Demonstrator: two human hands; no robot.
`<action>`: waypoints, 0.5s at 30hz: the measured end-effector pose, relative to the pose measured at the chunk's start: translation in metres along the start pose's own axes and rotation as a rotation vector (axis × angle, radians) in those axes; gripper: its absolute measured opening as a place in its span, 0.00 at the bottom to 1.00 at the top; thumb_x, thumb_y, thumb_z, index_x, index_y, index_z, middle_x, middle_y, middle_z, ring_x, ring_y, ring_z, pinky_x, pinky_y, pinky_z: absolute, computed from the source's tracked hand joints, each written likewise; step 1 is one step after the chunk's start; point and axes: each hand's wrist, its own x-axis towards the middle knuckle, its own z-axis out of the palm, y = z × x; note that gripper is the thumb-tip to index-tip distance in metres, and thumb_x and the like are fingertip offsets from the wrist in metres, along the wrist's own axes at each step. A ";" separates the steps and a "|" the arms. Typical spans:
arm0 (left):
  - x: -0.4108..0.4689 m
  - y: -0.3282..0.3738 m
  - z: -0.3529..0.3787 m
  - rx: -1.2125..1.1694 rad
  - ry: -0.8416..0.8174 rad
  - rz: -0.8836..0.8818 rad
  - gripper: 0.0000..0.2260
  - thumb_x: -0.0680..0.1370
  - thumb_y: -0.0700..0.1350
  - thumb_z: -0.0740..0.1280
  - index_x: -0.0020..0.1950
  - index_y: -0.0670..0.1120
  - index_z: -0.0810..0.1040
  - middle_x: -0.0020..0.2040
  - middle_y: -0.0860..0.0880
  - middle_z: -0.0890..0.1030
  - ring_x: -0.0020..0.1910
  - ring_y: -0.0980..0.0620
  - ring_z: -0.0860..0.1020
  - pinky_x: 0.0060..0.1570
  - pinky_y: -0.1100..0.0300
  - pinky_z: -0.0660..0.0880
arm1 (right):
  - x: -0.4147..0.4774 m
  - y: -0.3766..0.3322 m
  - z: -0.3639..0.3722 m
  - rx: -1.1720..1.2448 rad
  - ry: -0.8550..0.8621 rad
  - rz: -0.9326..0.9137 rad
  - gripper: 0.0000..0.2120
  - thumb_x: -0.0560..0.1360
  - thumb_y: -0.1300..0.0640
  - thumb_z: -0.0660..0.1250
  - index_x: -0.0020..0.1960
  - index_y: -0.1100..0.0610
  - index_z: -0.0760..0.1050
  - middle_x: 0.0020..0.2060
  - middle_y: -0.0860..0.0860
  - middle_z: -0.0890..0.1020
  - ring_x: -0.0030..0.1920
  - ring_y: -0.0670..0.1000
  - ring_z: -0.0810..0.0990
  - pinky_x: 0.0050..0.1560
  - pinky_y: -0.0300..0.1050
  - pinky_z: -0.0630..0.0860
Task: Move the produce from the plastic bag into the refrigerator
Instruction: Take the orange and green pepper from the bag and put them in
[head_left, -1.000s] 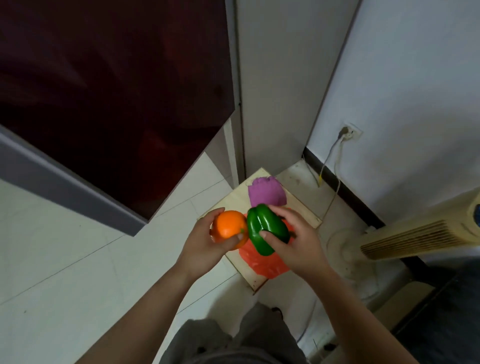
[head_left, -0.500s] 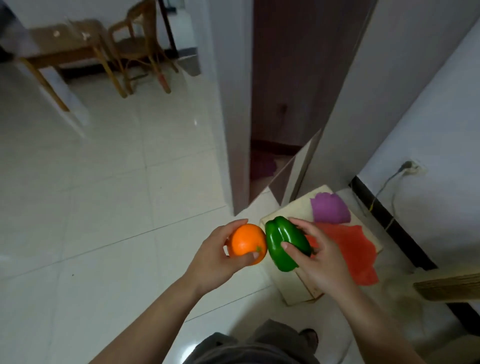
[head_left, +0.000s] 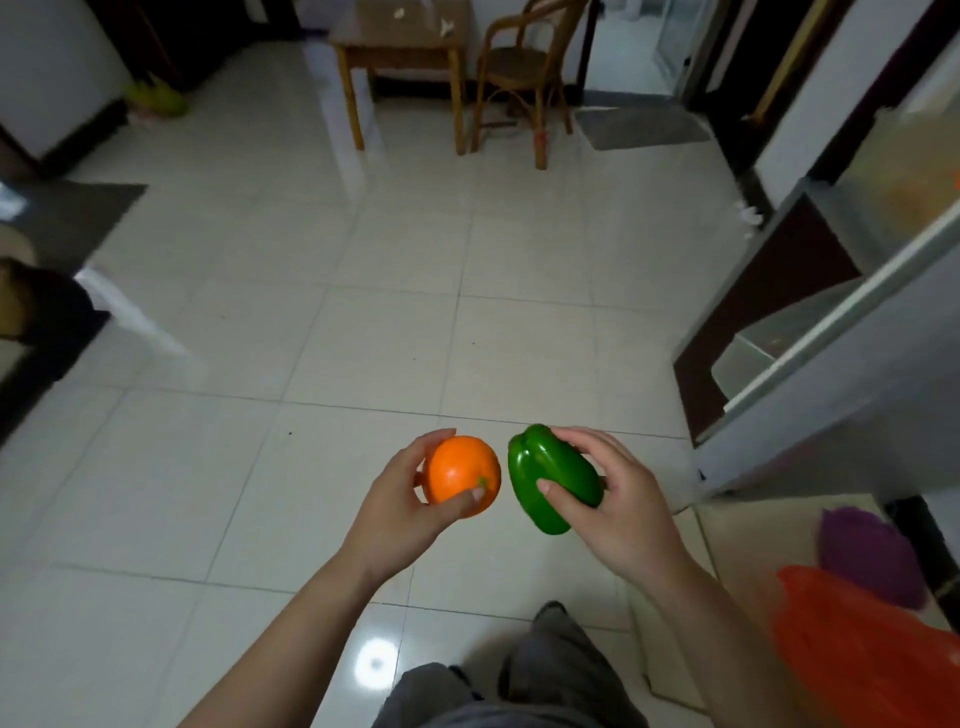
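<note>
We hold an orange (head_left: 462, 475) in our left hand (head_left: 400, 512) and a green pepper (head_left: 550, 478) in our right hand (head_left: 623, 509), above the tiled floor (head_left: 311, 338).
Our left thumb and fingers curl round the orange; our right thumb and fingers clamp the pepper, which lies tilted in the grip. The hands are apart, and the orange and pepper sit just beside each other with a narrow gap between them. The refrigerator (head_left: 831, 374) stands at our right with its door open, its inside too blurred to read. The red plastic bag (head_left: 857, 649) lies low at right beside a purple bundle (head_left: 867, 556). A wooden chair (head_left: 519, 78) stands across the room.
</note>
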 end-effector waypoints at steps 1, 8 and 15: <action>0.008 -0.002 -0.006 -0.009 0.019 -0.010 0.28 0.69 0.52 0.74 0.65 0.61 0.66 0.64 0.57 0.68 0.58 0.52 0.72 0.43 0.69 0.72 | 0.011 0.000 0.004 -0.005 -0.010 -0.003 0.22 0.69 0.53 0.72 0.61 0.44 0.72 0.58 0.38 0.74 0.59 0.36 0.71 0.55 0.26 0.69; 0.095 0.004 -0.040 -0.085 0.089 -0.069 0.26 0.69 0.52 0.73 0.63 0.62 0.66 0.62 0.57 0.69 0.55 0.53 0.73 0.40 0.70 0.71 | 0.116 0.007 0.023 0.004 -0.060 0.003 0.22 0.69 0.53 0.72 0.61 0.43 0.72 0.59 0.40 0.75 0.59 0.38 0.71 0.57 0.33 0.70; 0.213 0.051 -0.089 -0.140 0.163 -0.069 0.25 0.70 0.50 0.73 0.64 0.61 0.69 0.62 0.54 0.72 0.54 0.51 0.76 0.41 0.66 0.73 | 0.269 -0.021 0.011 0.026 -0.049 -0.122 0.21 0.69 0.53 0.72 0.61 0.44 0.72 0.57 0.39 0.74 0.59 0.38 0.71 0.62 0.40 0.71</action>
